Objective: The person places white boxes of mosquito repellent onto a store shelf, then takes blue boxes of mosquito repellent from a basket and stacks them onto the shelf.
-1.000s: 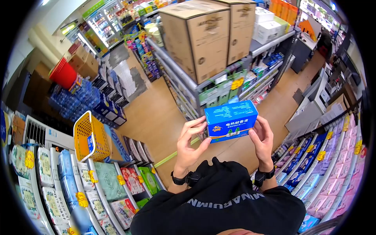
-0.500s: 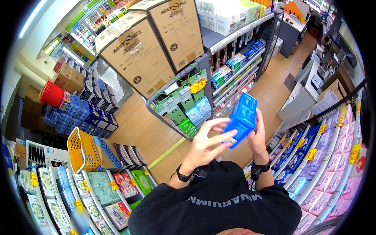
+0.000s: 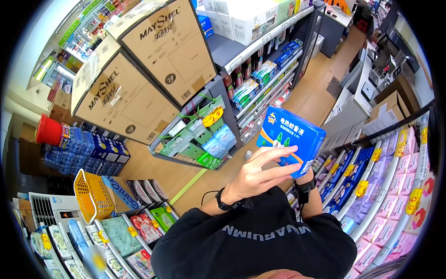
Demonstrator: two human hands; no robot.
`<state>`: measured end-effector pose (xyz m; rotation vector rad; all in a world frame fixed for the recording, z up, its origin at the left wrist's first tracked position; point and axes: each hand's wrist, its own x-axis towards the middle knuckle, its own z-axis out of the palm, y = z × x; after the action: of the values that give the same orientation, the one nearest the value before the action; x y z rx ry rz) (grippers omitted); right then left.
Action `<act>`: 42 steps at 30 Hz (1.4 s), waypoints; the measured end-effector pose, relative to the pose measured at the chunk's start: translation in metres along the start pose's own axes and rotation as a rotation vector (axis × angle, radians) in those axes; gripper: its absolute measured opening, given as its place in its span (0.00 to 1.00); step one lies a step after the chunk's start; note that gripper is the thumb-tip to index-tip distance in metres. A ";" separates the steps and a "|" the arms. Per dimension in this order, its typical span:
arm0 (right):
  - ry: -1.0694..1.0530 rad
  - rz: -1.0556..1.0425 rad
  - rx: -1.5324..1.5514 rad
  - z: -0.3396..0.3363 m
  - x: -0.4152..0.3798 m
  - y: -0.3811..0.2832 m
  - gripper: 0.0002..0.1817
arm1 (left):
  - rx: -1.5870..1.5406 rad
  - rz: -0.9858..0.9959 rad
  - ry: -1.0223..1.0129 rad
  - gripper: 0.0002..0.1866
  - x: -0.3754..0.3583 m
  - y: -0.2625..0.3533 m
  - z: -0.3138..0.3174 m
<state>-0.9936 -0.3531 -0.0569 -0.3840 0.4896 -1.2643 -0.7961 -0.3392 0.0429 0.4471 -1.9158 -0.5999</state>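
A blue box of electric mosquito repellent liquid (image 3: pixel 302 132) is tilted in front of my chest, its printed front with green bottles facing up at me. The fingers of my left hand (image 3: pixel 255 174) lie across the lower front of the box, slightly apart, gripping it from the left side. Behind its lower right corner is my right hand (image 3: pixel 305 176), mostly hidden by the box and holding it from below. Both wrists wear dark bands.
Large MAYSHEL cartons (image 3: pixel 169 51) top a shelf end with hanging packs (image 3: pixel 218 142). Tissue packs line the right shelf (image 3: pixel 385 214) and the lower left shelf (image 3: pixel 116 228). A yellow basket (image 3: pixel 93 195) stands left. Tiled aisle floor (image 3: pixel 320 74) runs ahead toward a counter (image 3: pixel 357 97).
The box has been turned so its illustrated front now faces me. My left hand has moved right and onto that face; my right hand is now mostly behind it. The surroundings have shifted left in view.
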 end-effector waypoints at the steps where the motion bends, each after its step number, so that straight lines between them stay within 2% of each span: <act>1: 0.000 -0.011 -0.011 0.001 0.009 -0.006 0.49 | -0.005 0.007 0.005 0.23 0.008 -0.008 0.000; 7: -0.004 -0.083 -0.110 0.013 0.061 -0.041 0.49 | -0.016 0.056 0.039 0.26 0.053 -0.050 -0.008; 11: -0.045 -0.205 -0.259 0.030 0.102 -0.059 0.49 | -0.019 0.068 0.088 0.26 0.074 -0.081 -0.030; 14: -0.094 -0.397 -0.442 0.049 0.142 -0.070 0.49 | 0.015 -0.002 0.199 0.31 0.077 -0.114 -0.040; 16: -0.117 -0.539 -0.571 0.064 0.169 -0.074 0.52 | 0.030 -0.056 0.264 0.39 0.083 -0.129 -0.047; 19: -0.135 -0.601 -0.592 0.073 0.202 -0.071 0.52 | 0.125 -0.086 0.359 0.43 0.086 -0.158 -0.047; 24: -0.148 -0.598 -0.619 0.087 0.238 -0.073 0.47 | 0.336 -0.226 0.458 0.34 0.100 -0.166 -0.045; 27: -0.224 -0.685 -0.909 0.085 0.257 -0.086 0.43 | 0.460 -0.276 0.524 0.29 0.106 -0.172 -0.042; 28: -0.242 -0.671 -0.905 0.086 0.262 -0.092 0.43 | 0.507 -0.305 0.560 0.27 0.106 -0.174 -0.039; 32: -0.405 -0.617 -0.945 0.085 0.286 -0.106 0.42 | 0.666 -0.364 0.658 0.23 0.121 -0.178 -0.033; 34: -0.468 -0.697 -1.065 0.081 0.297 -0.110 0.42 | 0.723 -0.404 0.719 0.24 0.128 -0.181 -0.028; 38: -0.553 -0.568 -0.964 0.076 0.309 -0.109 0.45 | 0.832 -0.484 0.818 0.23 0.139 -0.191 -0.022; 40: -0.581 -0.573 -0.933 0.071 0.314 -0.111 0.44 | 0.928 -0.529 0.786 0.22 0.137 -0.203 -0.022; 42: -0.634 -0.678 -1.063 0.067 0.321 -0.115 0.44 | 0.976 -0.523 0.808 0.21 0.136 -0.214 -0.019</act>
<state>-0.9781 -0.6924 0.0157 -1.9064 0.4547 -1.3251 -0.8246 -0.5905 0.0222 1.5666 -1.1646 0.2623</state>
